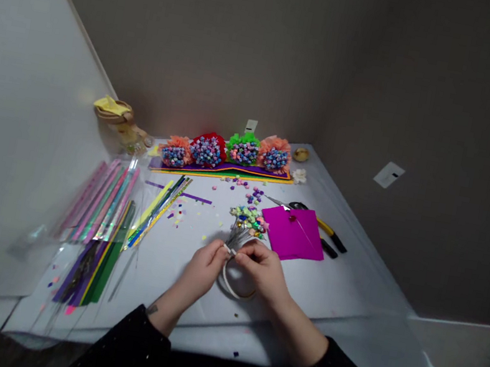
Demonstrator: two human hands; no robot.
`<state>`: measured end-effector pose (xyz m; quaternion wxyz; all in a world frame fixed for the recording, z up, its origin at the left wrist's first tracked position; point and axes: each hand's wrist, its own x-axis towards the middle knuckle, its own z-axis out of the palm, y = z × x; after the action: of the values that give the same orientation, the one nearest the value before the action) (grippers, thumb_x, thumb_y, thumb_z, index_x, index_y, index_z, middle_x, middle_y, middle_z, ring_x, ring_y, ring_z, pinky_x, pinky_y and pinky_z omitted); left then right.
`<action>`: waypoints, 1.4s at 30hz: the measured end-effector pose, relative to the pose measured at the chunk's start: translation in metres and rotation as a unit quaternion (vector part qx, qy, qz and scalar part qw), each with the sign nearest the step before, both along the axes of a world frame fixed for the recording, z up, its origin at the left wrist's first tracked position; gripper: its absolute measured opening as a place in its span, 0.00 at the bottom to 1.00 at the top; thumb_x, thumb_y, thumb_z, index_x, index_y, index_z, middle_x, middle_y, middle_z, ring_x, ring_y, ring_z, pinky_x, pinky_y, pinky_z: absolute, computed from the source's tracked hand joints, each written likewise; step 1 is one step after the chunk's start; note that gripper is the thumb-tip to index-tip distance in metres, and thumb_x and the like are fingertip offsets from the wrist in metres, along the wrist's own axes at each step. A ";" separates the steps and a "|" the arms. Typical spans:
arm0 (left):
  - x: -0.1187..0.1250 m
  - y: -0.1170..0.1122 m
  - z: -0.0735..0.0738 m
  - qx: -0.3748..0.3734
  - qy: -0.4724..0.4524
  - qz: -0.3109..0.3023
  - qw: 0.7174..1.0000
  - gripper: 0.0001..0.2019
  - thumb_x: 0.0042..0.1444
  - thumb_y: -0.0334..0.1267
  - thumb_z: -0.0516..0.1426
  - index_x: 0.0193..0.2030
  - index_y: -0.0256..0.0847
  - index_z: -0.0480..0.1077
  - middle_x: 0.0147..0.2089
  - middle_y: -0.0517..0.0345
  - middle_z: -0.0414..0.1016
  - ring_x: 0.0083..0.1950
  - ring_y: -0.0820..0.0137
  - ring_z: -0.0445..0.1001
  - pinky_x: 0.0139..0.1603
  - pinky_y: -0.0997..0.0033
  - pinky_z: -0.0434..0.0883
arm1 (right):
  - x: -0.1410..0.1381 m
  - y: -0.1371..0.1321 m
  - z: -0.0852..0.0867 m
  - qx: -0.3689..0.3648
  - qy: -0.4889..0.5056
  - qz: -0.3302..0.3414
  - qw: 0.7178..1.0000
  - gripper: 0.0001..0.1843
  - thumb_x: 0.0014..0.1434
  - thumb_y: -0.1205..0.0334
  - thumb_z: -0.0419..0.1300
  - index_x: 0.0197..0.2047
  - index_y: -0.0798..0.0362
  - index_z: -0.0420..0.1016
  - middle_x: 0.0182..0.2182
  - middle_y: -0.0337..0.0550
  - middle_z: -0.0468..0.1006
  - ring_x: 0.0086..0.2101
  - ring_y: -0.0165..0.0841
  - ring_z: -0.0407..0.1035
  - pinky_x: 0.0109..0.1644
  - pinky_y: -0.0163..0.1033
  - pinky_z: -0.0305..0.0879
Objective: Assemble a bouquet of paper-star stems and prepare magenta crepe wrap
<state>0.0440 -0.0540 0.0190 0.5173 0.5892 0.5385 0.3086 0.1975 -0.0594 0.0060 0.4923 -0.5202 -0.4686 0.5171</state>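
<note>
A small bouquet of paper stars (249, 217) on thin wire stems (238, 235) stands upright over the middle of the table, its stars mostly pale green with some pink and gold. My left hand (204, 270) is closed around the lower stems. A narrow white strip (230, 290), perhaps tape, hangs in a loop below them, and my right hand (264, 273) pinches it where it meets the stems. The stem ends are hidden by my fingers. Just right of the bouquet lies a stack of magenta paper (297, 246) with a wired red piece on it.
Behind stand several finished star bouquets (207, 149) in crepe paper. Scissors (286, 204) and yellow-black pliers (331, 233) lie to the right. On the left are packaged paper strips (102, 199), loose strips (157, 209) and a basket-like ornament (117, 113). Loose stars (255, 195) dot the white tabletop.
</note>
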 end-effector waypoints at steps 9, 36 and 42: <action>0.005 -0.005 -0.004 0.188 0.249 -0.016 0.950 0.10 0.62 0.35 0.45 0.36 0.40 0.65 0.28 0.58 0.71 0.30 0.69 0.71 0.30 0.71 0.62 | -0.012 -0.010 -0.001 -0.031 0.057 -0.057 0.996 0.09 0.47 0.57 0.65 0.25 0.55 0.75 0.22 0.37 0.74 0.26 0.28 0.64 0.33 0.35 0.61; 0.003 0.005 -0.020 0.106 0.184 0.011 0.977 0.11 0.60 0.36 0.46 0.35 0.40 0.69 0.30 0.57 0.73 0.31 0.70 0.69 0.33 0.74 0.61 | -0.004 -0.015 -0.017 0.345 -0.372 -0.032 0.861 0.21 0.59 0.72 0.51 0.52 0.49 0.73 0.35 0.47 0.74 0.36 0.33 0.67 0.41 0.40 0.67; 0.004 0.008 -0.019 0.080 0.156 0.013 0.984 0.12 0.59 0.39 0.47 0.29 0.40 0.67 0.26 0.61 0.69 0.30 0.70 0.66 0.32 0.74 0.59 | 0.000 -0.013 -0.021 0.346 -0.362 -0.084 0.861 0.15 0.60 0.70 0.53 0.48 0.50 0.72 0.36 0.47 0.75 0.38 0.34 0.69 0.43 0.40 0.68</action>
<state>0.0477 -0.0463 -0.0002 0.3742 0.6626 0.5940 0.2610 0.1976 -0.0723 -0.0152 0.4782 -0.5045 -0.7169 0.0533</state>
